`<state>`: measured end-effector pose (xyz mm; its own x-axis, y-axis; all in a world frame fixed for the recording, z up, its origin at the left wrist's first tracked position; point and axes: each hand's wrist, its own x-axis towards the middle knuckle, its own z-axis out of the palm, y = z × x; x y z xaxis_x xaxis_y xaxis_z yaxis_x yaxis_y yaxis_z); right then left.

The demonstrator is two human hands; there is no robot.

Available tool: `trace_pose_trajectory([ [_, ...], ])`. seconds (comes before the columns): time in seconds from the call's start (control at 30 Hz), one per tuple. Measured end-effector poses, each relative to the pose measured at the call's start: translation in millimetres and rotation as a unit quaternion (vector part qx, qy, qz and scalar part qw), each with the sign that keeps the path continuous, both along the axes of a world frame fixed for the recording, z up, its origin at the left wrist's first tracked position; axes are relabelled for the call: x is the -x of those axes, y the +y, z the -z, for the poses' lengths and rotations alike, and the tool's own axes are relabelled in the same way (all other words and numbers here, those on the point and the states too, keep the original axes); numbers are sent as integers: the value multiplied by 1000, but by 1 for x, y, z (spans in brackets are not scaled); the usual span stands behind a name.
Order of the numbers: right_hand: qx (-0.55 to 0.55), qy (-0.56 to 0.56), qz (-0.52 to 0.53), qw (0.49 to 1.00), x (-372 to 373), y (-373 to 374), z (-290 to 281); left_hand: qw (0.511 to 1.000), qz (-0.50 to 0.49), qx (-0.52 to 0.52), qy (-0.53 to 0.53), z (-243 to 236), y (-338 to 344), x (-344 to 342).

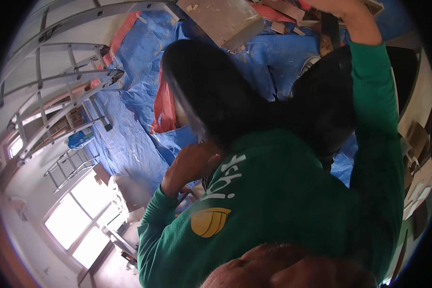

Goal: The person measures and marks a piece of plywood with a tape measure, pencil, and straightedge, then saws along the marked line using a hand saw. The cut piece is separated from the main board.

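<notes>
My left hand [193, 164] comes out of a green sleeve and is curled up close against a large black rounded shape [216, 91], which is blurred and very near the camera. Whether the hand grips anything is hidden. My right arm in its green sleeve [377, 110] reaches up the right side. My right hand [343, 10] is at the top edge, mostly cut off, next to a dark strap-like piece [329, 30]. A green shirt with a yellow emblem [210, 222] fills the lower middle.
A blue tarp [139, 110] covers the ground, with a red sheet [164, 108] beside it and board scraps [225, 19] on top. A metal ladder [57, 96] stands at the left. A bright window [77, 221] is at the lower left.
</notes>
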<state>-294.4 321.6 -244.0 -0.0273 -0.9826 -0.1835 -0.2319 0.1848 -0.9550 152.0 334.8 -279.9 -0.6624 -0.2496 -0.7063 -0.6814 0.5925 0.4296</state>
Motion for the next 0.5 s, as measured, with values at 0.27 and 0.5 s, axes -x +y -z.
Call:
trace_pose_trajectory([
  [0.27, 138, -152, 266, 942, 23, 82, 36, 987, -143, -41, 69, 20, 40, -74],
  [0.5, 171, 133, 394, 893, 20, 249, 170, 993, -120, 6, -15, 23, 42, -77],
])
